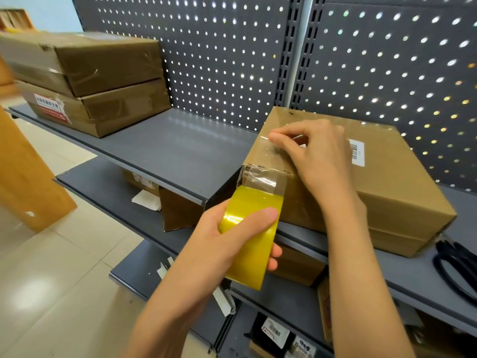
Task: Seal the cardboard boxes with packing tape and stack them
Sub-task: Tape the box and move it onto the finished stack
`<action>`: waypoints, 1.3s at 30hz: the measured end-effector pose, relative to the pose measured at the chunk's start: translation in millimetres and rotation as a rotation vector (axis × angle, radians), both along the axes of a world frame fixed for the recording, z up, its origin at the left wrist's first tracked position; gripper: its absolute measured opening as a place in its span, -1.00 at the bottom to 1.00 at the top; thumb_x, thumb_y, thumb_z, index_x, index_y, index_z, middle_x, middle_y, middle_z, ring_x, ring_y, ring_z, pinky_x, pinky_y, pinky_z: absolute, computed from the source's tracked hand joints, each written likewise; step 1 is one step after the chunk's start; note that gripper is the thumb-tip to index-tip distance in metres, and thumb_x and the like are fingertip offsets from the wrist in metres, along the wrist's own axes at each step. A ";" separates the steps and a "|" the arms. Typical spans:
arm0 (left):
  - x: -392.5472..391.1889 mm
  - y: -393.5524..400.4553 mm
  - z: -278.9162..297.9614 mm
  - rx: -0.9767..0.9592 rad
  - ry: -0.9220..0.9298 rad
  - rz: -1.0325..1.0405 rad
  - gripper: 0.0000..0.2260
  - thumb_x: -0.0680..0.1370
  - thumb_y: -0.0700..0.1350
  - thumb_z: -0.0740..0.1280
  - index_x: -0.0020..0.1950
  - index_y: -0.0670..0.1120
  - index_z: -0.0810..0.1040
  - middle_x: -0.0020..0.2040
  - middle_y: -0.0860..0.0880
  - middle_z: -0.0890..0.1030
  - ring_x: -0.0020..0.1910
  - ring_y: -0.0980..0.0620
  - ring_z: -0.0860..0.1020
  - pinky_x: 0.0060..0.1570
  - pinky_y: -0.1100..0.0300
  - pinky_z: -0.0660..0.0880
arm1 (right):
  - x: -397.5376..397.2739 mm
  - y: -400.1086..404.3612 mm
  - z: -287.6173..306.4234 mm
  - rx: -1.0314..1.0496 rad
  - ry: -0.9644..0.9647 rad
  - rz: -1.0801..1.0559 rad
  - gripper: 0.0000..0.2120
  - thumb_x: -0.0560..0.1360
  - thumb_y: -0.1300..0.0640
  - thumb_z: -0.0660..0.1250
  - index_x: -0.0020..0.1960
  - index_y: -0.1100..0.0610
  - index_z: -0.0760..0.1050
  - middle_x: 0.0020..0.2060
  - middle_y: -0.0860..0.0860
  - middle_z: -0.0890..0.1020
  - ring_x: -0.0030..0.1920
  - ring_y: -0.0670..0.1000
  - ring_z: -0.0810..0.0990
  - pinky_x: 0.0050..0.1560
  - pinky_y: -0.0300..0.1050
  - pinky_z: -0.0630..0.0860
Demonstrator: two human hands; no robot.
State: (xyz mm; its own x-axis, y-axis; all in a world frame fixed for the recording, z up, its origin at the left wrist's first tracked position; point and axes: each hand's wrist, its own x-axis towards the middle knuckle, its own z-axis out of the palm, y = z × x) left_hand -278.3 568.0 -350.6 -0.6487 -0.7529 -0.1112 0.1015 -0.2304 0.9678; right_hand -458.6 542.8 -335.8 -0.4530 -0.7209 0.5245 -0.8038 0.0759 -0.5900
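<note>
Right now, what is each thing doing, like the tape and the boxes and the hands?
Tape roll: gripped, strip pulled out onto box.
Box: on shelf, being taped.
Left hand: grips roll.
Right hand: presses tape on box.
Stacked boxes: two, taped, stacked.
Scissors: lying on shelf.

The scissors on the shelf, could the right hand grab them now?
Probably yes. The scissors lie bare on the shelf, right of the box, with nothing over them. But the right hand is busy pressing tape onto the box, so it must let go first.
</note>
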 end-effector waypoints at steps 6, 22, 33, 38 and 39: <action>-1.0 -2.1 -3.7 0.000 -0.019 -0.015 -0.81 0.37 0.00 0.49 -0.18 -0.06 0.56 -0.38 -0.14 0.62 -0.47 0.01 0.58 -0.44 0.23 0.52 | 0.3 0.4 -2.8 0.063 -0.004 -0.015 -0.89 0.48 -0.03 0.40 -0.06 -0.07 0.68 -0.06 -0.05 0.67 -0.01 0.06 0.58 -0.02 0.03 0.50; -7.3 1.1 -11.3 -0.038 -0.021 0.034 -0.75 0.32 0.00 0.37 -0.10 -0.12 0.55 -0.36 -0.13 0.63 -0.45 0.01 0.58 -0.39 0.20 0.58 | 20.1 24.9 3.7 -0.136 0.069 0.205 -0.75 0.62 0.07 0.20 0.12 0.11 0.62 -0.10 -0.11 0.66 -0.09 -0.13 0.55 -0.08 -0.21 0.38; -1.9 5.8 -21.4 -0.085 0.000 0.062 -0.72 0.35 -0.01 0.34 -0.02 -0.13 0.53 -0.38 -0.13 0.62 -0.43 -0.03 0.61 -0.34 0.15 0.60 | 32.2 25.4 -5.0 0.491 0.258 0.183 -0.50 0.66 -0.10 -0.17 0.55 0.03 0.07 0.54 -0.13 0.09 0.51 -0.18 0.01 0.42 -0.29 -0.11; -4.4 7.2 -16.1 -0.073 0.016 0.122 -0.75 0.33 -0.05 0.36 -0.09 -0.17 0.54 -0.40 -0.15 0.58 -0.52 0.01 0.57 -0.48 0.22 0.54 | 33.4 25.3 -3.2 0.508 0.252 0.190 -0.50 0.66 -0.09 -0.18 0.55 0.03 0.09 0.53 -0.13 0.11 0.51 -0.18 0.01 0.39 -0.31 -0.10; -4.8 7.1 -14.5 -0.064 0.018 0.124 -0.75 0.33 -0.05 0.36 -0.09 -0.17 0.54 -0.41 -0.15 0.57 -0.53 0.01 0.56 -0.48 0.22 0.54 | 33.1 24.9 -2.9 0.517 0.238 0.197 -0.50 0.66 -0.09 -0.19 0.55 0.02 0.07 0.54 -0.13 0.09 0.51 -0.18 0.00 0.41 -0.29 -0.10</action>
State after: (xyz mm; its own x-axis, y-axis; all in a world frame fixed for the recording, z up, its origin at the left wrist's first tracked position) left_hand -283.1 575.1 -365.0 -0.5516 -0.8326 -0.0495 0.1426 -0.1526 0.9780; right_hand -425.5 567.7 -338.7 -0.1984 -0.9679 0.1545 -0.9373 0.1412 -0.3186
